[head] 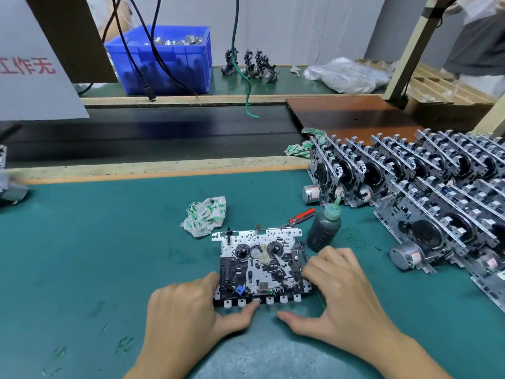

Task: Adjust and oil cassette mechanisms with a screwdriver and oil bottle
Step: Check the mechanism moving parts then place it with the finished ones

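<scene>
I see one cassette mechanism (262, 266) lying flat on the green mat (95, 255), just below the middle of the frame. My left hand (188, 310) grips its lower left corner, thumb on the front tabs. My right hand (341, 294) has its fingers curled on the right edge, thumb spread and apart from the part. The oil bottle (325, 228) stands upright just beside the mechanism, upper right of it. The red-handled screwdriver (300, 216) lies behind the bottle. A crumpled cloth (205, 216) sits upper left of the mechanism. Stacked mechanisms (426, 184) fill the right.
</scene>
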